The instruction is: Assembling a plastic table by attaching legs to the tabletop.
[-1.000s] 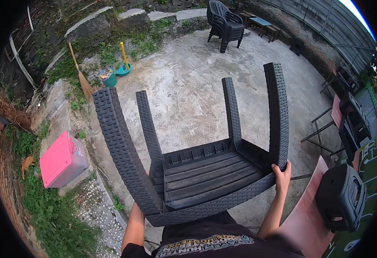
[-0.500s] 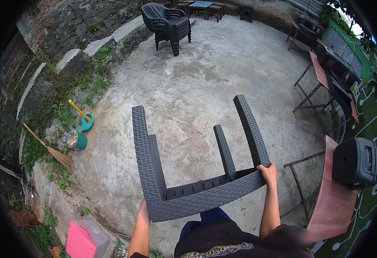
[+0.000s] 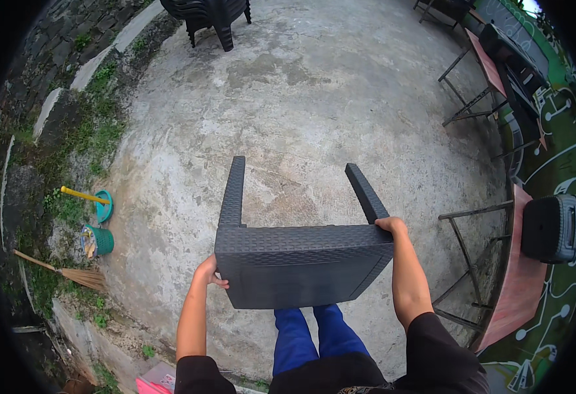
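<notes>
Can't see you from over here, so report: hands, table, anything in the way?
Left hand and right hand gripping opposite sides of dark table. Table tilted, two visible legs pointing away. Red-topped stand off right, stacked chairs beyond; neither touching it.

outdoor yard (image 3: 301, 125); concrete ground (image 3: 170, 217), stone wall (image 3: 55, 49), weeds (image 3: 101, 136)

The table (image 3: 304, 272) is between the left hand (image 3: 209, 274), at its left end, and the right hand (image 3: 393, 227), at its far right corner, with 2 legs (image 3: 233, 194) pointing ahead. Ahead and leftward, stacked chairs (image 3: 214, 14) stand on the floor (image 3: 301, 111). Along the left, far to near, come a dustpan (image 3: 106, 209), a basket (image 3: 105, 240), a broom (image 3: 83, 278) and a box (image 3: 155, 381). Rightward, a speaker (image 3: 551, 230) sits on 1 desk (image 3: 512, 292).
</notes>
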### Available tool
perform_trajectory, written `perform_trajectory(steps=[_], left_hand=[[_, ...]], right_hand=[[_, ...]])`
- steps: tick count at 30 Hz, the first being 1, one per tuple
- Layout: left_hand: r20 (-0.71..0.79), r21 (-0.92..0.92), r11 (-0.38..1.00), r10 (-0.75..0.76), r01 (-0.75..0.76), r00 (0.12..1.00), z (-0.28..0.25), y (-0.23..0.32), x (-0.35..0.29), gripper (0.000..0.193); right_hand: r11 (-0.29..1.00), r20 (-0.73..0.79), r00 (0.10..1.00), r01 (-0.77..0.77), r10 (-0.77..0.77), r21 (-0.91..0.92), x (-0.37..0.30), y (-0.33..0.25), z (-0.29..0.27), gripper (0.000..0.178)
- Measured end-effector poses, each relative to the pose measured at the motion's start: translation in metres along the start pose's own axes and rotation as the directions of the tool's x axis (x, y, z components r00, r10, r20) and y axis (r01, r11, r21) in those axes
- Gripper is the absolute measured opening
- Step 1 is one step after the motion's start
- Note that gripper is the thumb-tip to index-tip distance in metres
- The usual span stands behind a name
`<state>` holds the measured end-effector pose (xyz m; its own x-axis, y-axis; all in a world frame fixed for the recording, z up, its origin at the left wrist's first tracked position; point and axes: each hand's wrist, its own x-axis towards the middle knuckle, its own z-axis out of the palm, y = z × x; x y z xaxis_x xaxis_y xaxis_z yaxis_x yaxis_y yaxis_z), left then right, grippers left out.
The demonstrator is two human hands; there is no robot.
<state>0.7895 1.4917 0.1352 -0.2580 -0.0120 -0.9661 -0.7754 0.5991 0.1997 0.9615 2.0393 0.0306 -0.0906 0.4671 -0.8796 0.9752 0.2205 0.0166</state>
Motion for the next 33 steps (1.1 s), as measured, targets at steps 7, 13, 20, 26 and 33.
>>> perform_trajectory(steps=[7,13,20,26,33], left_hand=[[-0.071,0.137,0.98,-0.138,0.147,0.988,-0.07,0.055,0.096,0.048],[-0.039,0.178,0.984,0.013,-0.006,0.999,-0.085,0.121,0.142,0.044],[-0.197,-0.151,0.837,0.496,-0.526,0.846,-0.108,0.125,0.202,0.063],[-0.146,0.0,0.623,0.774,-0.782,0.616,-0.055,0.133,0.221,0.061],[-0.23,-0.163,0.717,0.641,-0.678,0.733,-0.075,0.149,0.234,0.06]], right_hand=[[0.976,0.248,0.969,0.058,-0.005,-0.21,0.019,-0.091,0.003,0.065],[0.973,-0.013,0.976,0.215,-0.216,-0.082,0.055,-0.143,-0.038,0.079],[0.823,-0.136,0.902,0.429,-0.409,0.371,0.099,-0.18,-0.024,0.095],[0.485,-0.123,0.863,0.387,-0.49,0.784,0.14,-0.11,0.053,0.078],[0.349,-0.175,0.849,0.381,-0.499,0.856,0.14,-0.114,0.092,0.06]])
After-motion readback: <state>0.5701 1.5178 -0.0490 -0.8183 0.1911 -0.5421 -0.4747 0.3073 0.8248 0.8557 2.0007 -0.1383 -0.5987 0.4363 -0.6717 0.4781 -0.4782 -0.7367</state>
